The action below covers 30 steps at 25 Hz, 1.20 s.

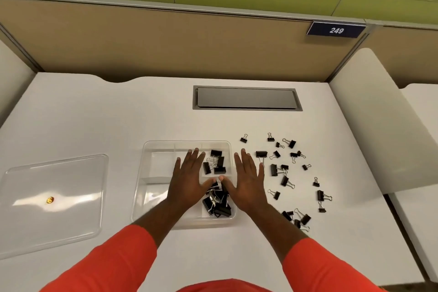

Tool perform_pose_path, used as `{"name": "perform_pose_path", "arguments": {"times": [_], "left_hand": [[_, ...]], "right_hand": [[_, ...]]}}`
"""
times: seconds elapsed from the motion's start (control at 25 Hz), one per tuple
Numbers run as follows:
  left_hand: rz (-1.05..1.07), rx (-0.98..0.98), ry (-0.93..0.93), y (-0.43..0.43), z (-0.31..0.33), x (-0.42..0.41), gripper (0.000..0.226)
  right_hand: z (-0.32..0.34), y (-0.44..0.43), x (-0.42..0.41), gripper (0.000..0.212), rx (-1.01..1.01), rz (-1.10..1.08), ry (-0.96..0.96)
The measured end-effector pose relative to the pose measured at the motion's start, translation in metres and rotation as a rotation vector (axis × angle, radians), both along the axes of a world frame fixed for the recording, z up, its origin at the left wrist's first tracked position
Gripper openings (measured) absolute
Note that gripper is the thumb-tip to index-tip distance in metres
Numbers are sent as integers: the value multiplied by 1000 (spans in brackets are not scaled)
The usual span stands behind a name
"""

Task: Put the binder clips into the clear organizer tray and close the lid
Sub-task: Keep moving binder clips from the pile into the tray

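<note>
A clear organizer tray [151, 149] with several compartments sits in the middle of the white desk. Black binder clips lie in its right compartments: a small group at the back [216, 162] and a bigger pile at the front [219, 204]. My left hand [189, 180] hovers flat and open over the tray's middle. My right hand [248, 182] hovers flat and open over the tray's right edge. Both palms face down and hold nothing. Several loose binder clips [288, 173] are scattered on the desk right of the tray. The clear lid [54, 197] lies flat at the left.
A grey cable hatch [246, 98] is set into the desk behind the tray. A tan partition [166, 42] with a number plate [336, 30] stands at the back. White side dividers flank the desk. A small gold sticker [50, 200] shows on the lid.
</note>
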<state>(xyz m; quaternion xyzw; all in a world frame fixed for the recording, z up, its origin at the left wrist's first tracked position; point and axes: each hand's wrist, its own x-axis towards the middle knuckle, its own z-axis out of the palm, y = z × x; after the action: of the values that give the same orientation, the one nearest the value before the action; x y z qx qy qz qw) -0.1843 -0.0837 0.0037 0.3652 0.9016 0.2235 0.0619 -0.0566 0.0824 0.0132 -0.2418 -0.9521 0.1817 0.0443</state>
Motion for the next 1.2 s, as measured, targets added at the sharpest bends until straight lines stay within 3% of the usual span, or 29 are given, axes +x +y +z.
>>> {"name": "perform_pose_path", "arguments": {"times": [0.56, 0.8, 1.04, 1.2], "left_hand": [[-130, 7, -34, 79, 5, 47, 74], [-170, 46, -110, 128, -1, 60, 67], [-214, 12, -203, 181, -6, 39, 62], [-314, -52, -211, 211, -7, 14, 71]], "right_hand": [[-22, 57, 77, 83, -11, -124, -33], [-39, 95, 91, 73, -65, -173, -25], [-51, 129, 80, 64, -73, -131, 28], [-58, 147, 69, 63, -10, -46, 51]]}}
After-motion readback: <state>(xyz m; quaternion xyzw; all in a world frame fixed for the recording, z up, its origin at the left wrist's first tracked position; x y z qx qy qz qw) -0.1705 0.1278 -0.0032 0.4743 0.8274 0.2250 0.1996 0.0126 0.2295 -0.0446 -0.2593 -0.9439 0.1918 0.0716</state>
